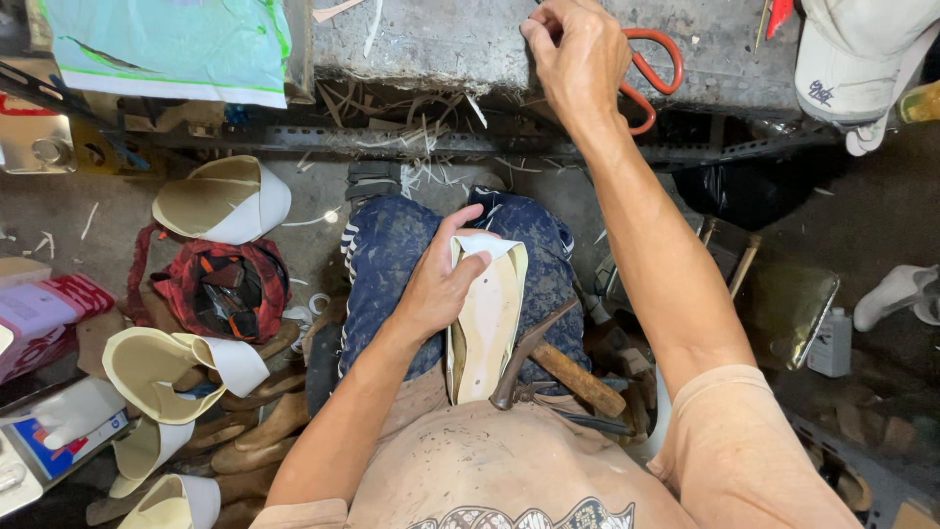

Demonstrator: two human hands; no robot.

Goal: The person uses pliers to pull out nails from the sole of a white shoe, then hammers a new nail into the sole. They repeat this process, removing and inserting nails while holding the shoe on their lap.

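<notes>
1. holding, head view: left hand [441, 284] clasps a pale cream shoe upper on its last [487, 318], sole side up, fingers curled round the toe end; it rests on the lap betw. the knees, on blue patterned trousers [392, 255].
2. right hand [578, 54] reaches fwd to the grey concrete bench [441, 39]; fingers bent, tips pressed on the top, just beside orange-handled scissors [651, 73]. whether it pinches anything: cannot tell.
3. step, as judged: fetching a tool or small part while the shoe is steadied; next move likely needs a firm grip on the last.
4. hammer [548, 362]: wooden handle, dark metal head, lying across the lap, touching the shoe.
5. left floor: more cream uppers [220, 201], smooth, curved; red bag [220, 284].
</notes>
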